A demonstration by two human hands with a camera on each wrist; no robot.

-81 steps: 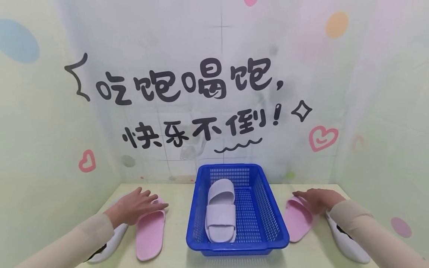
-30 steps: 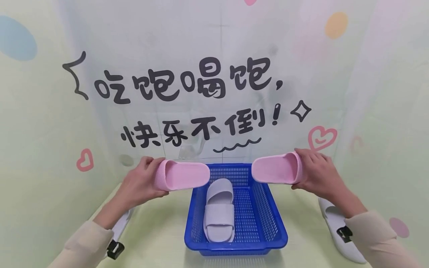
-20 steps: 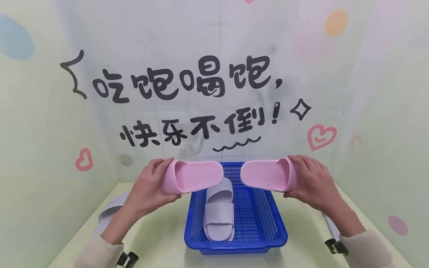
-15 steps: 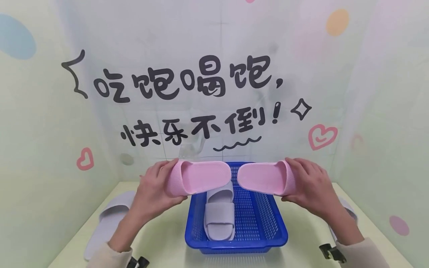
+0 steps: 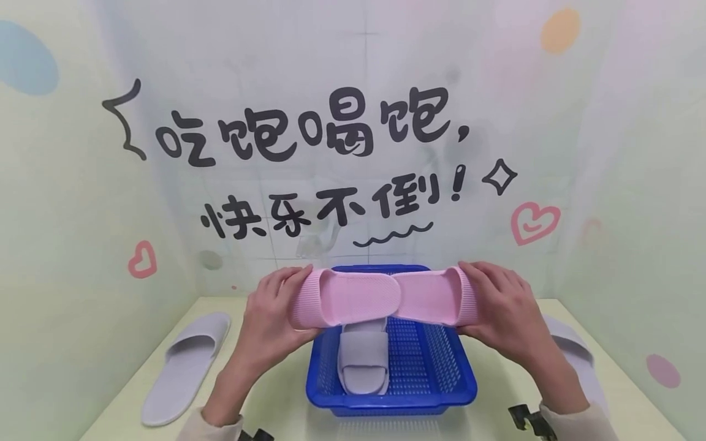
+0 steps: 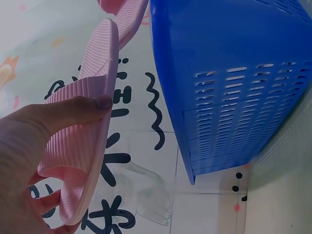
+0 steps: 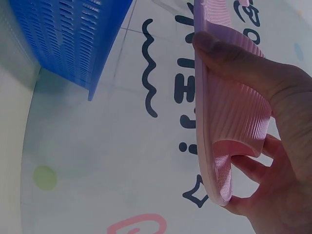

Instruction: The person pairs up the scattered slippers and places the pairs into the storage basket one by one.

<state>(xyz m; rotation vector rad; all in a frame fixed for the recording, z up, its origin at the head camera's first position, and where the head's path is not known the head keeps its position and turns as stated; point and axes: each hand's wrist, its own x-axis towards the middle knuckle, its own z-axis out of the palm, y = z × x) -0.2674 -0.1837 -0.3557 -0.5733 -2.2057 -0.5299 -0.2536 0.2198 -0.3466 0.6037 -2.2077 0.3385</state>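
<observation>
My left hand (image 5: 276,309) grips one pink slipper (image 5: 358,297) round its ribbed strap, thumb on the sole's edge in the left wrist view. The other pink slipper (image 5: 427,297) is held the same way by my right hand (image 5: 504,306). Both slippers point heel to heel above the back of the blue basket (image 5: 391,401), and the left one's heel overlaps the right one's in the head view. Inside the basket, along its left side, lie grey-white slippers (image 5: 364,355), partly hidden behind the raised pink ones.
On the table (image 5: 287,392), a grey-white slipper (image 5: 184,370) lies left of the basket. A similar slipper (image 5: 579,361) lies at the right, partly covered by my right forearm. A printed curtain (image 5: 353,55) hangs behind the table, with side walls left and right.
Both hands first reached to the pink slippers on the table, then lifted them and turned them sideways. Since then they have come inward until the heels overlap over the basket.
</observation>
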